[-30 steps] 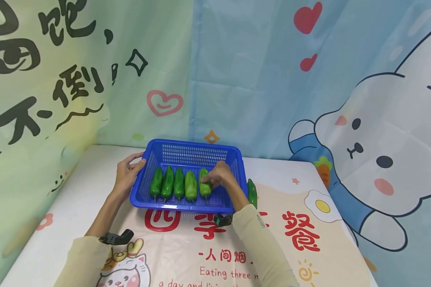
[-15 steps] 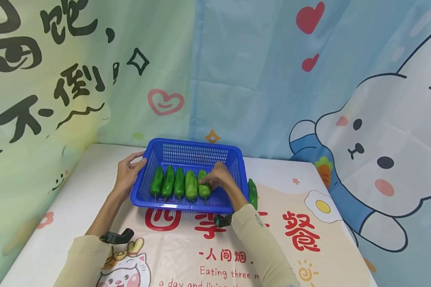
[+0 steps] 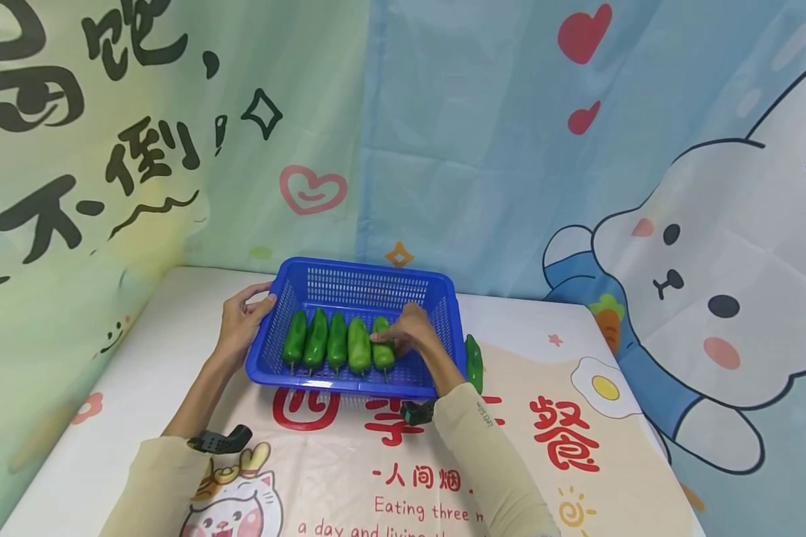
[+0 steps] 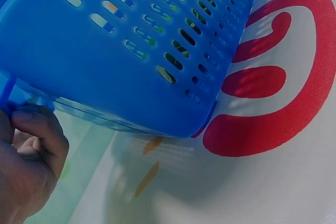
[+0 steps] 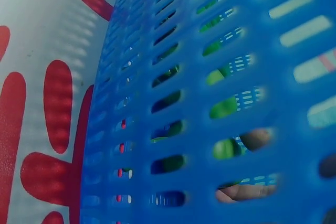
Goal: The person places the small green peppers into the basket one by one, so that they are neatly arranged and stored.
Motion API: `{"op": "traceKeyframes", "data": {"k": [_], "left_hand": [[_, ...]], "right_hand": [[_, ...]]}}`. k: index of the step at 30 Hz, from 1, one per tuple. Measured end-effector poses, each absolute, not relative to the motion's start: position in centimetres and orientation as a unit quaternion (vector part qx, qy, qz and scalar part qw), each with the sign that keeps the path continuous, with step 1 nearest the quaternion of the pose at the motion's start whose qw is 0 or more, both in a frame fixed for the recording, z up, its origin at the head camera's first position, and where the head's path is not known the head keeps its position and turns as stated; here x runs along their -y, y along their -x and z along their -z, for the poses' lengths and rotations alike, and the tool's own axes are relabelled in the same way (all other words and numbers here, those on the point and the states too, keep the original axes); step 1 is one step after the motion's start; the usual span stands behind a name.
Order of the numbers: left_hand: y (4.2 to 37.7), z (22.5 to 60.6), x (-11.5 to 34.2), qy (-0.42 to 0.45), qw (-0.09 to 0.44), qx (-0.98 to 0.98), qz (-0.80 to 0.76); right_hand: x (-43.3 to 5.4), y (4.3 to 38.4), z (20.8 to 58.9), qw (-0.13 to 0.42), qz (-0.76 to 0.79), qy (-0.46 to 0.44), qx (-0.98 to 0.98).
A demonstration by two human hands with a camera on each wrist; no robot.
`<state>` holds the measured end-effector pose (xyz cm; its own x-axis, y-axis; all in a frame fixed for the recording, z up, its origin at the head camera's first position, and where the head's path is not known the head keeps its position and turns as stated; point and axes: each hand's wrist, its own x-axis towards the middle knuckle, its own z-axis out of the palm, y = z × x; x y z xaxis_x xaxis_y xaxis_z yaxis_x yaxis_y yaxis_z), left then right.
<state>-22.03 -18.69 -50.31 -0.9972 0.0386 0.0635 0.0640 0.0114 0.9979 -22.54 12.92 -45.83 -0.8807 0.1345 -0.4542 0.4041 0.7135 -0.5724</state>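
A blue plastic basket with slotted walls stands on the table. Inside it several green peppers lie side by side, stems toward the near wall. My left hand grips the basket's left rim, thumb on top; in the left wrist view the curled fingers are at the rim. Reaching into the basket, my right hand pinches the rightmost green pepper between thumb and fingers, covering part of it. Through the slots, the right wrist view shows a fingertip near bits of green.
Another green pepper lies on the table just outside the basket's right wall. A printed cloth with red lettering covers the table. Behind the far edge hangs a patterned curtain.
My right hand has shifted the rightmost pepper slightly left, closer to its neighbour. My left hand stays on the rim, and the basket holds its place.
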Motion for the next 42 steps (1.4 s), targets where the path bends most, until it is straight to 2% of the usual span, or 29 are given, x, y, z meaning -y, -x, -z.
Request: {"op": "traceKeyframes", "data": {"k": [10,25,42], "left_hand": [[22.2,50.5,18.7,0.035,0.012,0.712,0.701],[22.1,50.3,18.7,0.036,0.010,0.709,0.704],[22.1,50.5,18.7,0.036,0.008,0.711,0.703]], "right_hand": [[-13.1,22.7,46.3,0.190,0.354,-0.154,-0.903],[-14.2,22.4,44.7,0.192,0.395,-0.153,-0.885],[-16.4,21.7,42.5,0.148,0.351,-0.146,-0.913]]}}
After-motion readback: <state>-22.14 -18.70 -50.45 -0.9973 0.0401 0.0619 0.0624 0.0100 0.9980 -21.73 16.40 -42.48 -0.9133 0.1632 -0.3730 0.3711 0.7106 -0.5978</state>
